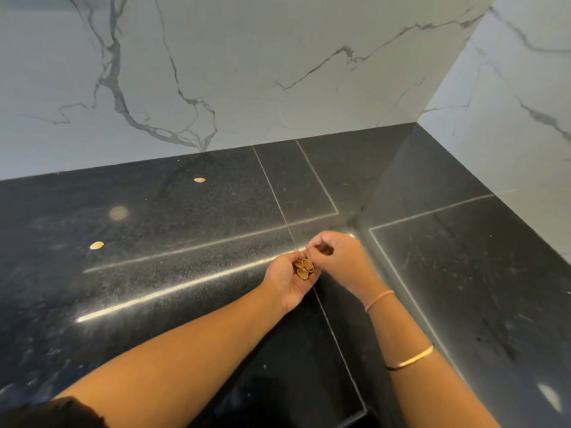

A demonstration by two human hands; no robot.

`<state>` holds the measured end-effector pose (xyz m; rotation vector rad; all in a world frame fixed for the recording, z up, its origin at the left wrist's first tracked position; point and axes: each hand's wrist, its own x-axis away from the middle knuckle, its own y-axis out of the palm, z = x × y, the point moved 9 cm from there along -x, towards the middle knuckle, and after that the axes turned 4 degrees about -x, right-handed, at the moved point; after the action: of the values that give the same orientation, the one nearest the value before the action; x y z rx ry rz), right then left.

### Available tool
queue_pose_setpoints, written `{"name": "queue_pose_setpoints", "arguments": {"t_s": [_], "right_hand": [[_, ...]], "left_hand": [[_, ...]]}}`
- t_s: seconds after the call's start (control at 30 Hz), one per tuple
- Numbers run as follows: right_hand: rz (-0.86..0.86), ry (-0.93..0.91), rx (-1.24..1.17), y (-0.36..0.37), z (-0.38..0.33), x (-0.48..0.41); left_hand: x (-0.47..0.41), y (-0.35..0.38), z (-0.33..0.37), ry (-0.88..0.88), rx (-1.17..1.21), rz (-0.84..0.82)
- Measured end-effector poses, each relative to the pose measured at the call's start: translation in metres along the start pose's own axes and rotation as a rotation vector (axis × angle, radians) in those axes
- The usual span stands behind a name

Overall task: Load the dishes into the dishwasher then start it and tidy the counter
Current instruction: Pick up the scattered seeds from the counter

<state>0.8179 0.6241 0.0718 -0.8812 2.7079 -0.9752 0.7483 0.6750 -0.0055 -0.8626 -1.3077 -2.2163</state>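
Two loose shells (96,245) lying on counter (185,217) | left hand (289,282) cupping shell pile (303,268) | right hand (340,257) curling over pile, grip unclear.

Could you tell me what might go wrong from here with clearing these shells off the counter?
1. The left hand cups a pile of shells; tilting it while reaching could spill them onto the counter.
2. Two strays lie well to the left, the far shell by the wall and the near shell; either might be overlooked.
3. The right hand sits right over the pile and could knock pieces off.
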Motion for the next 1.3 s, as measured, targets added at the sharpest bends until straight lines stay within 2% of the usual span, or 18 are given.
{"name": "queue_pose_setpoints", "arguments": {"t_s": [0.1,0.27,0.47,0.67,0.8,0.97,1.07,1.17,1.3], "right_hand": [[-0.164,-0.016,0.169,0.021,-0.014,0.01],[-0.026,-0.087,0.154,0.014,-0.048,-0.009],[-0.15,-0.237,0.219,0.086,-0.103,-0.07],[-0.389,-0.162,0.462,0.166,-0.112,-0.131],[-0.453,-0.111,0.604,0.196,-0.114,-0.157],[-0.395,-0.132,0.81,0.208,-0.116,-0.168],[-0.214,-0.297,0.825,0.199,-0.134,-0.16],[-0.141,-0.366,0.764,0.19,-0.136,-0.145],[-0.15,-0.204,0.492,0.174,-0.113,-0.126]], "left_hand": [[0.006,-0.008,0.001,-0.005,-0.003,-0.002],[0.017,-0.023,0.009,-0.024,0.074,0.036],[0.039,-0.078,0.065,0.107,0.176,0.127],[0.055,-0.122,0.1,0.188,0.2,0.208],[0.061,-0.137,0.102,0.184,0.188,0.215],[0.062,-0.14,0.095,0.148,0.184,0.201],[0.063,-0.141,0.097,0.141,0.196,0.197],[0.063,-0.139,0.097,0.133,0.206,0.174],[0.063,-0.136,0.099,0.132,0.225,0.148]]}}
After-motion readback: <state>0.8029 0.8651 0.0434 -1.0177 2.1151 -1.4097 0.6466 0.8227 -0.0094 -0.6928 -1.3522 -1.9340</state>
